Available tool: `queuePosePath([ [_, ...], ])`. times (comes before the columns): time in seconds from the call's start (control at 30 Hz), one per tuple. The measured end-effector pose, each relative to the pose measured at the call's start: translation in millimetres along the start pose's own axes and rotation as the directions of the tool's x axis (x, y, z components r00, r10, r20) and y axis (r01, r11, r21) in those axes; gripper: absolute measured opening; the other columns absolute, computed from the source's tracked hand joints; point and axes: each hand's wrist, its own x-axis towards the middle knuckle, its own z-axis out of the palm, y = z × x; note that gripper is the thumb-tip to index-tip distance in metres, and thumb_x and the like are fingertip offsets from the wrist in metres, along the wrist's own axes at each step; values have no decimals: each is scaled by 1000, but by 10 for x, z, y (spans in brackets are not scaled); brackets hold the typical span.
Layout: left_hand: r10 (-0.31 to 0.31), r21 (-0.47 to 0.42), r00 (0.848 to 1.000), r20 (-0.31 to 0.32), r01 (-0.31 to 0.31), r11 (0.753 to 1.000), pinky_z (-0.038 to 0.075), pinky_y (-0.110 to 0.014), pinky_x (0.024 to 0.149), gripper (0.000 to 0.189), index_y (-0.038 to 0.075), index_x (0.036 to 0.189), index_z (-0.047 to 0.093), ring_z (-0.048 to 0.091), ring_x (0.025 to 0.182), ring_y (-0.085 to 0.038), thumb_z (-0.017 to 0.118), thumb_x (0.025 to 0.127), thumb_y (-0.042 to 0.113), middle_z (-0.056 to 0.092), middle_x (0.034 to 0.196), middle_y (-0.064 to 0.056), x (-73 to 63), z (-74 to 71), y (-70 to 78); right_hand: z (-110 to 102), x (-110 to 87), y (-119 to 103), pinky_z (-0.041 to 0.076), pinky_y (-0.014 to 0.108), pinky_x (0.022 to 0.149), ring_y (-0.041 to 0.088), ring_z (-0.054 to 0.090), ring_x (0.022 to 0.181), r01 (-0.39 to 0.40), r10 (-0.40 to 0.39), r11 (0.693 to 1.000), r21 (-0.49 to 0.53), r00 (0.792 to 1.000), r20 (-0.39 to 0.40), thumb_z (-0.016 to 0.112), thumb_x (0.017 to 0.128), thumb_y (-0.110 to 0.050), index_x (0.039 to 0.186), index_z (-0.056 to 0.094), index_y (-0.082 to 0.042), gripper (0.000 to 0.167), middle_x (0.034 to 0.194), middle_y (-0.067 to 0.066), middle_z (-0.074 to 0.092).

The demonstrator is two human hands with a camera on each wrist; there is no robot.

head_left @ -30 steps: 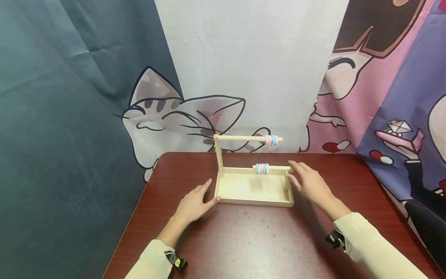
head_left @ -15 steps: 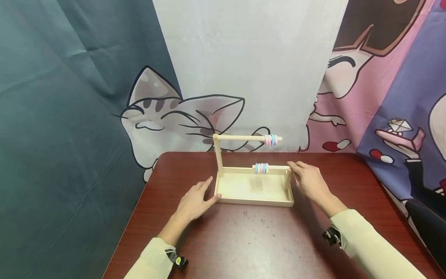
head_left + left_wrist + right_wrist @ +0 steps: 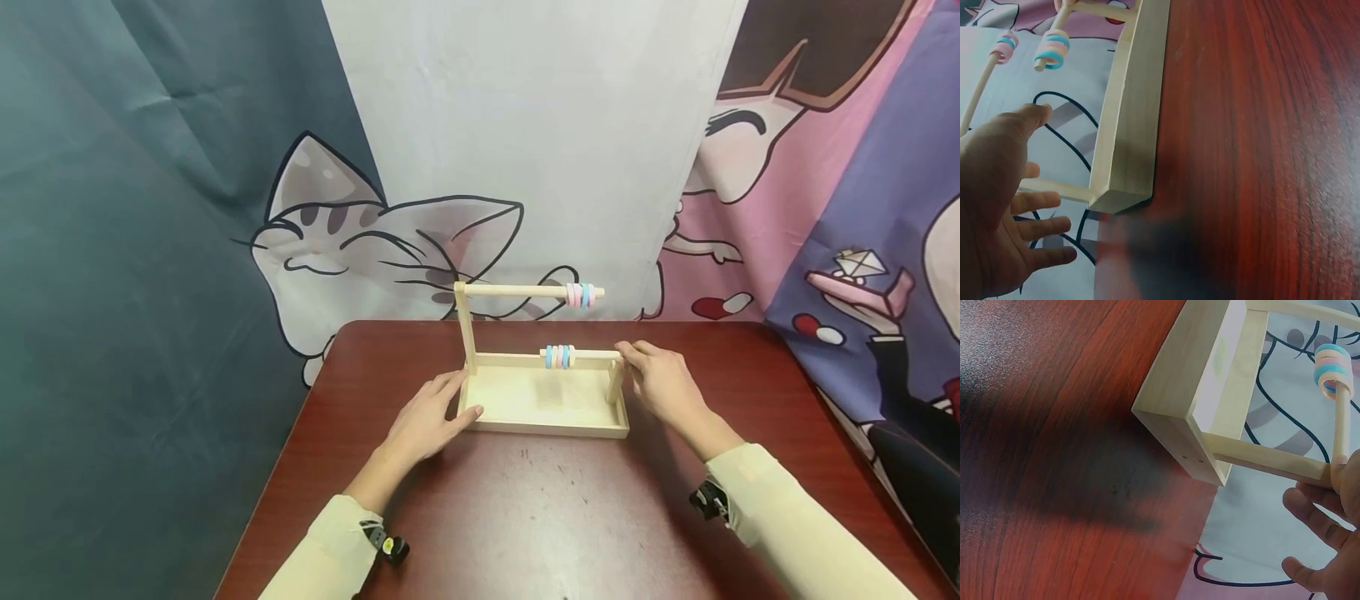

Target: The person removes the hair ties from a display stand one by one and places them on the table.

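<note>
A pale wooden rack (image 3: pixel 540 400) stands on the table, its shallow tray base carrying two posts. From the tall left post (image 3: pixel 467 333) an upper rod (image 3: pixel 517 290) runs right, bearing pink, blue and cream rings (image 3: pixel 581 295) near its free end. The short right post (image 3: pixel 615 382) bears a lower rod (image 3: pixel 596 355) pointing left, with blue, cream and pink rings (image 3: pixel 558 357) on it. My left hand (image 3: pixel 426 421) lies at the tray's left end, fingers extended, thumb over the front corner. My right hand (image 3: pixel 663 383) pinches the short post's top, where the lower rod meets it.
The reddish-brown table (image 3: pixel 540 508) spreads under the rack and both forearms. Close behind it hangs a cloth backdrop (image 3: pixel 555 150) printed with a cartoon cat and figures. A small black camera (image 3: pixel 393 548) is strapped at the left wrist, another (image 3: pixel 707 500) at the right.
My left fingers have come in against the tray's left end. My right fingers have closed around the top of the short post. The whole scene sits slightly higher in the head view.
</note>
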Motion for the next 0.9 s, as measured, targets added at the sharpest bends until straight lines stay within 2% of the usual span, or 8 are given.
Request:
queuePosePath([
  [0.13,66,-26,998,10,-65,998,49,-59,121,77,26,172,41,50,156,-33,61,107,64,50,171,-9,51,-22,35,-7,20,-13,60,57,66,34,73,70,-3,3,1000,-9,1000,3,75,94,8,117,78,-4,27,92,14,76],
  [0.23,85,-31,996,21,-84,996,48,-59,123,78,24,172,40,47,159,-32,61,108,62,48,173,-8,87,-26,69,-12,27,-26,59,58,65,33,71,69,-10,10,1000,-18,1000,19,74,94,8,115,77,-5,25,90,13,75],
  [0.57,153,-70,988,-2,-153,986,46,-60,125,74,17,169,45,49,157,-35,64,109,55,51,170,-9,216,31,181,-32,35,-54,57,60,63,34,70,68,-34,35,999,-30,998,47,74,94,7,111,75,-7,22,88,12,73],
  [0.77,161,-74,987,5,-160,984,46,-59,125,72,20,170,44,50,157,-35,63,110,55,52,170,-9,283,62,235,-35,23,-59,57,58,63,33,69,67,-37,39,999,-32,998,50,74,95,7,110,76,-7,21,87,11,73],
  [0.9,184,-78,983,-15,-184,980,45,-59,126,70,23,171,43,50,157,-34,63,110,53,52,171,-8,339,60,294,-45,30,-67,57,58,63,32,68,66,-36,37,999,-32,998,43,74,94,7,111,77,-7,22,87,11,72],
])
